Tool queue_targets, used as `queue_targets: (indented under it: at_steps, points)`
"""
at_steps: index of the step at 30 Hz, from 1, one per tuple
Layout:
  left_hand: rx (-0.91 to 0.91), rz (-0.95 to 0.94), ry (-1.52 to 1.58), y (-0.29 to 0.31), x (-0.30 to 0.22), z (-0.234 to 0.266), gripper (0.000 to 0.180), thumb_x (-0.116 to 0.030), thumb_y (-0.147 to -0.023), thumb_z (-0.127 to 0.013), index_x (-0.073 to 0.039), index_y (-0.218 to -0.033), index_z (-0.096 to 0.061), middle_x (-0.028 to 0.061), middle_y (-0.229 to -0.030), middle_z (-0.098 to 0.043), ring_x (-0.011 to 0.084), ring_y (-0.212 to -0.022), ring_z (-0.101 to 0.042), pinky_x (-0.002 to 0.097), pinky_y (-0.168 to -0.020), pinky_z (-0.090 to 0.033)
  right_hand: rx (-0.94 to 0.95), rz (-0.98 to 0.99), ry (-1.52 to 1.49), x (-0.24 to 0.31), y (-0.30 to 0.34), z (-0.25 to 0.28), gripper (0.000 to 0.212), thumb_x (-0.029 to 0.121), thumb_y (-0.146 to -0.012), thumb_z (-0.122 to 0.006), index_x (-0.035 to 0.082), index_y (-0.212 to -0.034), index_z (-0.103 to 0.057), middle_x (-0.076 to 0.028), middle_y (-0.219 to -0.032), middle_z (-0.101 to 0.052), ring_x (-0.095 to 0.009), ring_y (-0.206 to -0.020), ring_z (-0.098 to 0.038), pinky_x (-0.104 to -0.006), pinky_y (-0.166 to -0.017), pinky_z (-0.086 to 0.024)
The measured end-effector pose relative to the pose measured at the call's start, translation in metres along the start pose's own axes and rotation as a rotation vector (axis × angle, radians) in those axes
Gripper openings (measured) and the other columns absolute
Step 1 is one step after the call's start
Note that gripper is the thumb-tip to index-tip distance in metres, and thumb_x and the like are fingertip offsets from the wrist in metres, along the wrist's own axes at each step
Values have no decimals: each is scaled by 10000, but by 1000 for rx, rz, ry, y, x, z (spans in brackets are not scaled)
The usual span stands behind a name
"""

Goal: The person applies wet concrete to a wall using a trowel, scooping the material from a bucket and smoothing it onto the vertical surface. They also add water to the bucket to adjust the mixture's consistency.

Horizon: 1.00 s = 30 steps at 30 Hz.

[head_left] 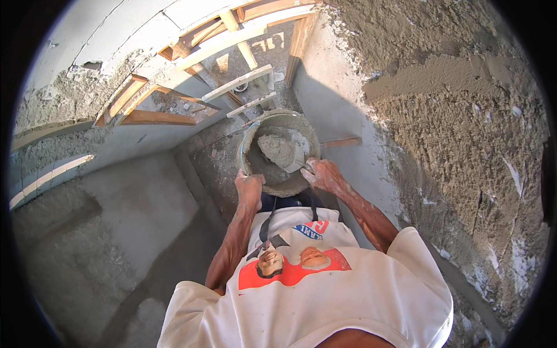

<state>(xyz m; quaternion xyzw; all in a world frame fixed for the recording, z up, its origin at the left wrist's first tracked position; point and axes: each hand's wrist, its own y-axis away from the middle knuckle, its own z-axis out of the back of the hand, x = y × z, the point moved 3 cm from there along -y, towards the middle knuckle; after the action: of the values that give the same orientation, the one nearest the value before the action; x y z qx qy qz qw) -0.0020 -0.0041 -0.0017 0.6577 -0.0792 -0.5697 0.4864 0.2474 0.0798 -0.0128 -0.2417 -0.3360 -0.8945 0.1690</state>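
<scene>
Building site, rough-plastered wall, wooden scaffold, mortar bucket

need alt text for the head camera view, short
Seen from above, a person's left hand grips the rim of a mortar-caked bucket while the right hand holds a trowel loaded with wet mortar inside it. A rough plastered wall rises on the right.

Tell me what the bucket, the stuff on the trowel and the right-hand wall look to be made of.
Bucket: probably plastic or rubber, thickly crusted grey; a blue streak shows at the rim. Load on the trowel: wet grey mortar, lumpy and matte. Wall: fresh rough-cast mortar, coarse and unsmoothed. Left hand grips the rim; right hand holds the trowel.
</scene>
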Motion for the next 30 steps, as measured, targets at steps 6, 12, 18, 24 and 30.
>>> queue_targets:
  at_steps: [6,12,18,24,30]
  points:
    - [0,-39,126,-20,2,-1,442,111,-703,-623,29,-1138,-618,74,-966,-685,178,-825,-619,338,-733,-492,-373,414,60,88,-3,127,330,321,-983,-688,13,-1102,-670,-204,-915,-716,-452,-819,-700,-505,-730,-558]
    - [-44,-37,25,-15,-14,13,460,109,-678,-634,29,-1132,-628,96,-1017,-693,217,-857,-639,366,-736,-510,-15,547,-278,227,-2,292,357,314,-1006,-691,3,-1180,-670,-133,-720,-666,-280,-623,-686,-397,-626,-551]
    - [-12,-79,43,-9,-21,11,552,101,-688,-626,54,-1238,-651,85,-1081,-705,218,-878,-650,362,-746,-515,-123,278,-1010,78,-69,483,197,193,-1034,-656,-2,-1019,-632,-46,-675,-580,-139,-451,-543,-294,-384,-437]
    - [4,-71,35,-6,-20,10,537,105,-700,-601,67,-1235,-626,114,-1073,-697,238,-895,-643,367,-776,-506,-1307,47,-710,2,25,417,271,241,-1066,-606,42,-884,-633,10,-635,-530,-75,-494,-476,-289,-439,-380]
    - [-8,-57,-4,-26,-4,2,513,74,-698,-644,52,-1209,-617,99,-1070,-708,215,-926,-647,354,-811,-515,-597,-222,-400,-54,32,161,228,266,-1023,-647,44,-977,-645,-114,-789,-660,-258,-699,-666,-417,-616,-513]
